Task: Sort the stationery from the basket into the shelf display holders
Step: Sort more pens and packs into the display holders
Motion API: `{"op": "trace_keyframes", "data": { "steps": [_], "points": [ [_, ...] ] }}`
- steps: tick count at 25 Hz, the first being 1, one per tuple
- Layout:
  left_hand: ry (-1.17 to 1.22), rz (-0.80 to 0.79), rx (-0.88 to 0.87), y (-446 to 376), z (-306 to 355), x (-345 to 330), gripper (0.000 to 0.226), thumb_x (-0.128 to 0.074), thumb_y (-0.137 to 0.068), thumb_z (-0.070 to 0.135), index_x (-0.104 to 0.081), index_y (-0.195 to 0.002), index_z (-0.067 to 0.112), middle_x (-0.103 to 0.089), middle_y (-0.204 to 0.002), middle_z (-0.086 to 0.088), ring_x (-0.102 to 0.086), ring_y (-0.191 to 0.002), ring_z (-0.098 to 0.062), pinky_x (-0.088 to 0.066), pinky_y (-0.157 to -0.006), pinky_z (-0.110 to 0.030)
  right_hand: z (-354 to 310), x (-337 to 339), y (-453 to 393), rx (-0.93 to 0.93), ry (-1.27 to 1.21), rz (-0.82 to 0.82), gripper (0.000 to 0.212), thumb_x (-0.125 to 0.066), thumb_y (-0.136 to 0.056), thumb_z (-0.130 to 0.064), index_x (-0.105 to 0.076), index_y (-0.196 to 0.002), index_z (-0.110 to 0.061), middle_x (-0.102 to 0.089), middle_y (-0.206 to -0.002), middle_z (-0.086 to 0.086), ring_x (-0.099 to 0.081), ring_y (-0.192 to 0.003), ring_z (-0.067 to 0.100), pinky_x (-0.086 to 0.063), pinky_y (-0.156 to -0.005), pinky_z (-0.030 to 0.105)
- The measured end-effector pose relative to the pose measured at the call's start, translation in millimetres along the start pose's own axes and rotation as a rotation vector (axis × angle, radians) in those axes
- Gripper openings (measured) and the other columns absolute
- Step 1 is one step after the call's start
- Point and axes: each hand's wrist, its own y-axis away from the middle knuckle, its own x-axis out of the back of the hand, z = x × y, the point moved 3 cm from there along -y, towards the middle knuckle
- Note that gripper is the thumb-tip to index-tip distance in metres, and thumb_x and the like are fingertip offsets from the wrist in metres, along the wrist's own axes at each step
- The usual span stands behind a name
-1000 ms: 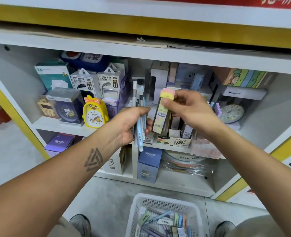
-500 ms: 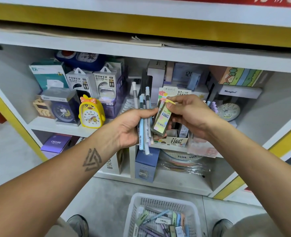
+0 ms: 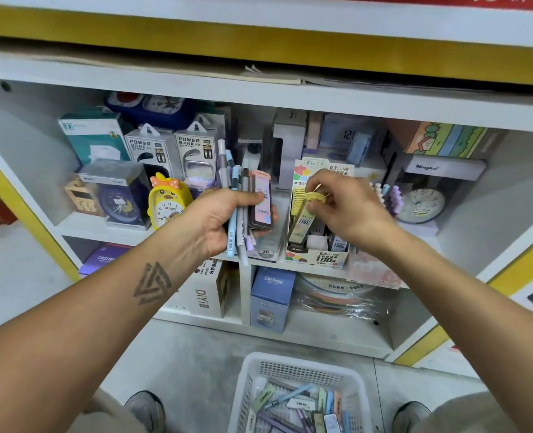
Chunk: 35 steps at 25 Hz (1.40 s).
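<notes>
Left hand [image 3: 224,220]: we grip a bundle of pens [image 3: 237,214] and a pink lead case [image 3: 262,204], just left of the display holder [image 3: 318,257].
Right hand [image 3: 346,207]: our fingers pinch a yellow lead case [image 3: 305,220], tilted, its lower end inside the holder.
Open room: a bare gap between our two hands.
Basket [image 3: 293,370]: on the grey floor [image 3: 190,354] below the holder, stationery still in it.
Shelf [image 3: 80,226]: white, crowded left of the holder.
</notes>
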Motion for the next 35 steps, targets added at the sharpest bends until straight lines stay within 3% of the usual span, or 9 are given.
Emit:
{"op": "trace_keyframes", "data": {
  "steps": [7,11,13,15,18,21,25,31,35],
  "points": [
    [-0.029,-0.056,0.020,6,-4,-5,0.033,-0.066,-0.086,0.002,-0.062,-0.118,-0.003,-0.071,-0.103,-0.026,-0.072,-0.092,-0.036,-0.059,-0.061,-0.039,-3,-1,-1,0.037,0.137,-0.018,0.024,-0.064,-0.096,-0.027,-0.042,-0.100,-0.035,-0.065,-0.094,0.007,-0.061,-0.082,0.030,-0.054,-0.075,0.042],
    [-0.040,-0.082,0.030,8,-7,-8,0.032,-0.066,-0.085,0.001,-0.063,-0.117,-0.005,-0.071,-0.102,-0.027,-0.072,-0.090,-0.037,-0.060,-0.062,-0.041,-5,-14,6,0.131,0.265,-0.119,0.004,-0.063,-0.096,-0.025,-0.060,-0.097,-0.022,-0.065,-0.094,0.001,-0.061,-0.089,0.026,-0.052,-0.077,0.041],
    [-0.055,-0.105,0.029,9,-8,-12,0.032,-0.067,-0.085,0.001,-0.064,-0.115,-0.005,-0.071,-0.102,-0.027,-0.072,-0.091,-0.038,-0.061,-0.065,-0.045,-4,-18,5,0.207,0.366,-0.086,0.014,-0.058,-0.098,-0.022,-0.070,-0.098,-0.014,-0.067,-0.100,0.001,-0.060,-0.097,0.025,-0.052,-0.083,0.043],
    [-0.077,-0.134,0.031,9,-9,-16,0.034,-0.068,-0.082,0.001,-0.065,-0.116,-0.003,-0.071,-0.103,-0.027,-0.071,-0.092,-0.038,-0.061,-0.069,-0.049,-2,-8,-1,0.038,0.013,0.020,0.016,-0.059,-0.099,-0.023,-0.072,-0.102,-0.013,-0.071,-0.094,0.007,-0.066,-0.089,0.030,-0.057,-0.080,0.045],
    [-0.094,-0.182,0.051,10,-13,-23,0.029,-0.070,-0.081,0.001,-0.069,-0.110,0.000,-0.072,-0.101,-0.025,-0.073,-0.085,-0.037,-0.060,-0.063,-0.047,0,-3,-3,-0.228,-0.597,-0.034,0.024,-0.073,-0.091,-0.031,-0.067,-0.109,-0.017,-0.075,-0.077,0.009,-0.068,-0.064,0.025,-0.057,-0.062,0.037],
    [-0.085,-0.221,0.060,13,-16,-32,0.017,-0.071,-0.080,0.004,-0.075,-0.096,0.002,-0.072,-0.097,-0.025,-0.073,-0.080,-0.036,-0.061,-0.064,-0.048,-3,-2,-1,-0.274,-0.709,-0.070,0.025,-0.078,-0.085,-0.012,-0.066,-0.105,-0.005,-0.074,-0.069,0.004,-0.064,-0.056,0.013,-0.053,-0.053,0.024],
    [-0.062,-0.152,0.027,11,-9,-28,0.033,-0.070,-0.081,0.006,-0.067,-0.112,-0.002,-0.072,-0.102,-0.024,-0.073,-0.082,-0.034,-0.060,-0.070,-0.050,3,22,-5,-0.301,-0.843,0.066,0.015,-0.071,-0.086,0.006,-0.065,-0.099,0.000,-0.072,-0.070,0.009,-0.060,-0.051,0.012,-0.049,-0.048,0.019],
    [-0.038,-0.042,0.020,13,-1,-18,0.025,-0.057,-0.092,-0.001,-0.057,-0.117,-0.007,-0.072,-0.096,-0.027,-0.074,-0.084,-0.034,-0.058,-0.053,-0.037,13,38,-2,-0.049,-0.053,0.107,0.017,-0.067,-0.094,-0.017,-0.062,-0.102,-0.030,-0.069,-0.082,0.000,-0.068,-0.070,0.016,-0.057,-0.064,0.033],
    [-0.055,-0.063,0.009,16,-2,-21,0.028,-0.059,-0.090,-0.003,-0.057,-0.117,-0.008,-0.071,-0.095,-0.029,-0.073,-0.083,-0.036,-0.061,-0.059,-0.044,15,16,2,0.053,0.140,-0.012,0.004,-0.064,-0.095,-0.030,-0.061,-0.097,-0.032,-0.068,-0.084,-0.007,-0.064,-0.079,0.022,-0.054,-0.074,0.036]
  ]
}}
